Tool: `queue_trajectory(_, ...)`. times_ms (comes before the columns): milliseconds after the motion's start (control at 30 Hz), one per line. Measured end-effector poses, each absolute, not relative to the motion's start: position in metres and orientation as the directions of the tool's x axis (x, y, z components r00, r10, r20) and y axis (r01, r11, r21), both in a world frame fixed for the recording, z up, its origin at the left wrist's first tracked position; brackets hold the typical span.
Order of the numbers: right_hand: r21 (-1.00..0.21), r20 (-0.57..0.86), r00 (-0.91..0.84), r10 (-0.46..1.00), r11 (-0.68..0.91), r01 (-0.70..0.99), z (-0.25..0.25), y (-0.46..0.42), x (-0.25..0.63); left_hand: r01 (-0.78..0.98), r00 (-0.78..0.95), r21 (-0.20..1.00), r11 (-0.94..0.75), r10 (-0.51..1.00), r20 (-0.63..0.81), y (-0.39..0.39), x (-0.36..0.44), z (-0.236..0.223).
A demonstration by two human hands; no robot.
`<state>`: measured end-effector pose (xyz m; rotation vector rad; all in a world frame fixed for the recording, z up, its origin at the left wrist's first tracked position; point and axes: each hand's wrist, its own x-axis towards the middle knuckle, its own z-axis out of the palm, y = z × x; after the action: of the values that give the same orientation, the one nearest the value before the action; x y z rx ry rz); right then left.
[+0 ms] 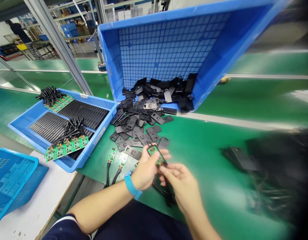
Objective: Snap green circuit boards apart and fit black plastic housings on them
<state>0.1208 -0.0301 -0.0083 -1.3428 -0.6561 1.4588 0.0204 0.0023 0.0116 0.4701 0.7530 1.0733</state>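
My left hand (146,168), with a blue wristband (132,185), holds a small green circuit board (153,150) that sits in a black plastic case. The thumb lies along the board's edge. My right hand (181,180) pinches at the lower end of that board, where a black cable (169,199) hangs down below the hands. The exact seat of the cable is hidden by the fingers. Left of my hands, two loose circuit boards with cables, one green (112,154) and one paler (123,159), lie on the green tabletop beside a grey case cover (133,152).
A large blue crate (166,43) lies tipped on its side, black cases (179,87) spilling toward flat covers (140,136). At left, a blue tray (80,160) bears black strips and board panels (66,148). A blue basket (16,196) stands nearer; a blurred dark heap (276,170) lies right.
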Motion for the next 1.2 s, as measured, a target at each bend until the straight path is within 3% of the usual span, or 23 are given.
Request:
queue_trajectory(267,-0.881,-0.436,0.011,0.9,-0.424,-0.21,-0.006,-0.031,0.123,-0.562,0.117,0.78,0.275,0.96,-0.254,0.003,0.025,0.0)
queue_trajectory(433,-0.947,-0.322,0.102,0.941,-0.318,-0.05,-0.004,-0.033,0.123,-0.511,0.036,0.837,0.196,0.978,-0.207,0.002,0.027,-0.001)
queue_trajectory(733,-0.951,-0.279,0.155,0.948,-0.295,0.09,-0.001,-0.035,0.118,-0.414,0.075,0.89,0.191,0.982,-0.176,-0.007,0.018,0.003)
queue_trajectory(867,-0.961,-0.246,0.183,0.952,-0.265,0.084,0.003,-0.04,0.111,-0.324,0.065,0.934,0.151,0.988,-0.138,-0.014,0.017,0.01)
queue_trajectory(1000,-0.948,-0.303,0.118,0.946,-0.312,0.066,0.0,-0.037,0.112,-0.256,0.046,0.952,0.169,0.986,-0.163,-0.014,0.016,0.013)
queue_trajectory(1100,-0.937,-0.258,-0.056,0.965,-0.235,0.258,-0.008,-0.014,0.125,-0.332,0.005,0.922,0.199,0.978,-0.209,-0.001,0.01,0.011)
queue_trajectory(1200,-0.842,-0.088,-0.048,0.995,-0.048,0.538,-0.012,0.019,0.14,-0.459,-0.066,0.852,0.251,0.947,-0.315,0.012,0.003,0.01)
